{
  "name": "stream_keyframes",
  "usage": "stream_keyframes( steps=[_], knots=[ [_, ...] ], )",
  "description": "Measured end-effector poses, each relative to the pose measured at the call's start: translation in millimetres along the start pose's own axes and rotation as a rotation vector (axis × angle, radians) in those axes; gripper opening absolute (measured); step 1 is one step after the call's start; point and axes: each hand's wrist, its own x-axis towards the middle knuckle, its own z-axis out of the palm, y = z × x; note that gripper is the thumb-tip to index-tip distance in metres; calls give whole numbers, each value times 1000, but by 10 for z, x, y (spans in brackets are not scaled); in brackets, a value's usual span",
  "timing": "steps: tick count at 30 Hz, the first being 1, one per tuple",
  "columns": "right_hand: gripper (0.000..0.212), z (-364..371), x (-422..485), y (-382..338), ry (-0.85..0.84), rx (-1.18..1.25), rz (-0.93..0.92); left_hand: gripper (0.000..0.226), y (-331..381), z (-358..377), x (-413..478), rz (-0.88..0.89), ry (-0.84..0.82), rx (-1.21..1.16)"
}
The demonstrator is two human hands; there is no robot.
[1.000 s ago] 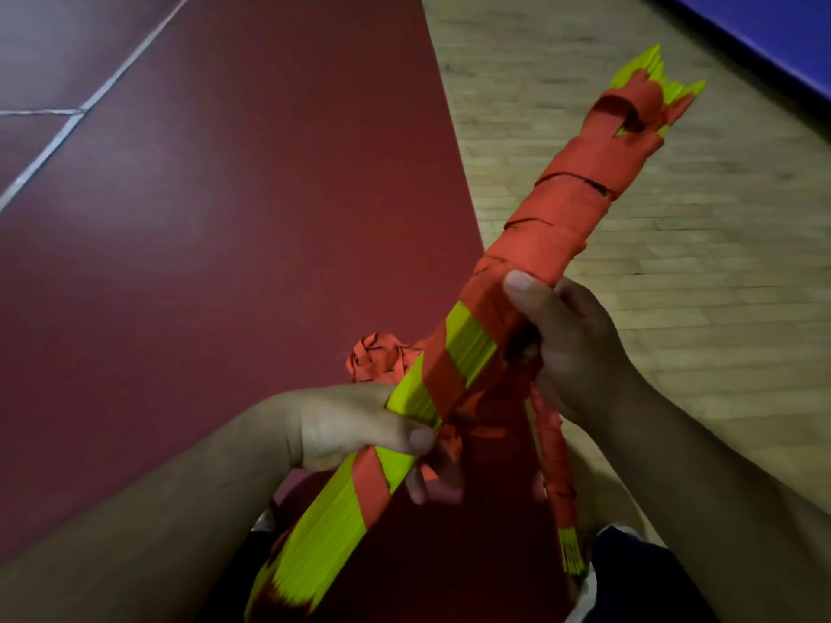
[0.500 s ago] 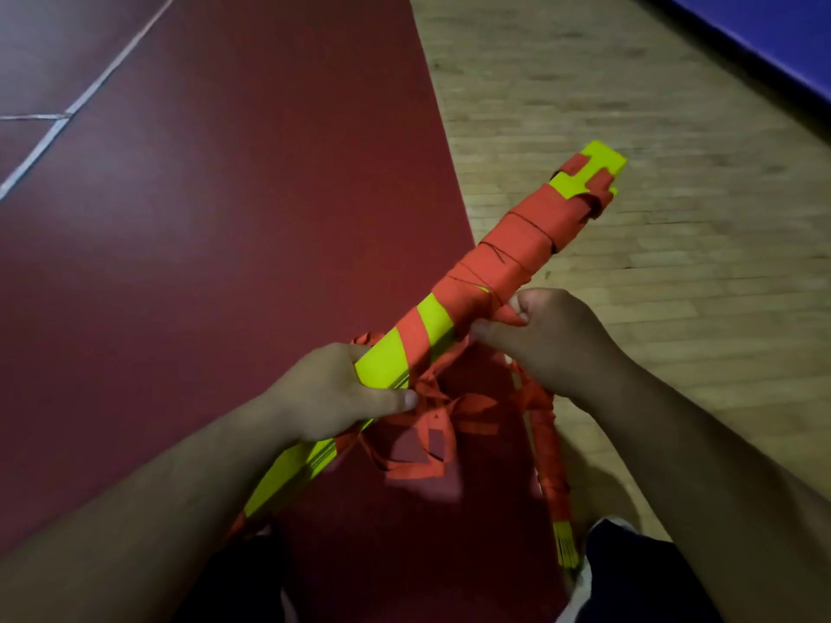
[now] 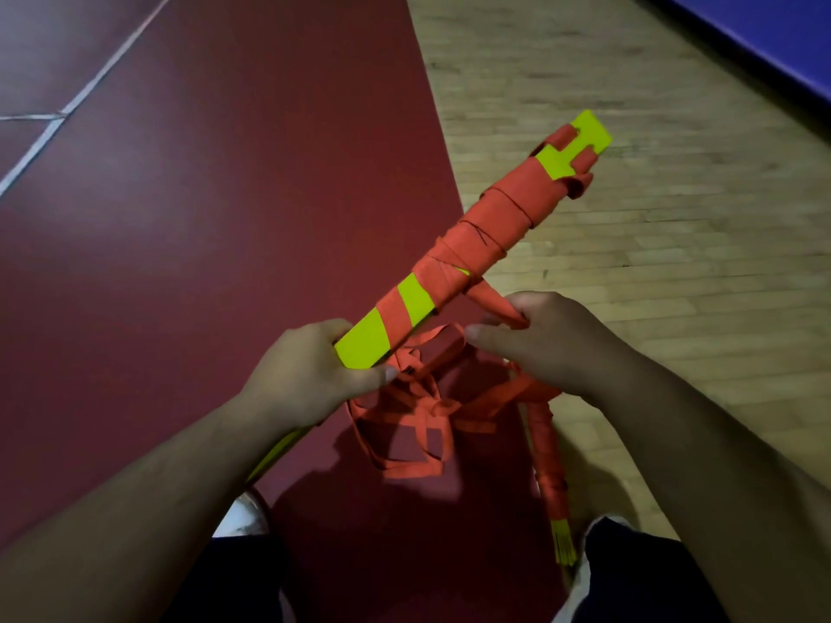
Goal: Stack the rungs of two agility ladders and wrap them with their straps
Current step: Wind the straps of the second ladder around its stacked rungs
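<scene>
1. Since a second ago the stack [image 3: 364, 341] has rolled so that a flat yellow face looks up, and its far end has dropped lower. The right hand [image 3: 553, 344] has left the stack and now sits just to its right.
2. The left hand [image 3: 310, 379] grasps the stack near its lower middle, with fingers curled round the far edge and the thumb along the near one. The stack is held in the air over the floor [image 3: 180, 240], slanting up and away to the right.
3. The right hand pinches the strap [image 3: 488, 301] where it comes out from under the stack. That short length looks taut.
4. The far half of the stack is closely bound in orange turns, with a bare yellow tip beyond them. Two looser turns cross the yellow nearer the left hand, and the part at that hand is bare.
5. The slack [image 3: 404, 442] hangs in tangled loops below both hands.
6. A second bundle [image 3: 548, 451], wrapped along the length that shows, lies on the floor under the right wrist, with yellow ends showing at its near end.
7. The step in hand appears to be wrapping the held stack, roughly half done.
8. The next move likely calls for carrying the pinched strap over the top face and laying it beside the last turn under tension. The left hand would need to slide down to clear bare rungs, and the loops below could snag.
</scene>
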Motion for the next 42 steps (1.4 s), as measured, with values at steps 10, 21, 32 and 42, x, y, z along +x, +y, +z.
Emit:
stream_keyframes(
  steps=[10, 21, 32, 42],
  knots=[
    [42, 114, -5, -140, 48, 283, -18, 51, -2, 66, -18, -30, 37, 81],
    [54, 196, -51, -139, 261, 107, 36, 54, 65, 281, -127, 301, -200, 66],
    [65, 286, -24, -33, 330, 236, 303, 80, 194, 347, -247, 521, -127, 146],
    [31, 201, 20, -42, 310, 713, 165, 48, 249, 74, -165, 70, -763, -673]
  ],
)
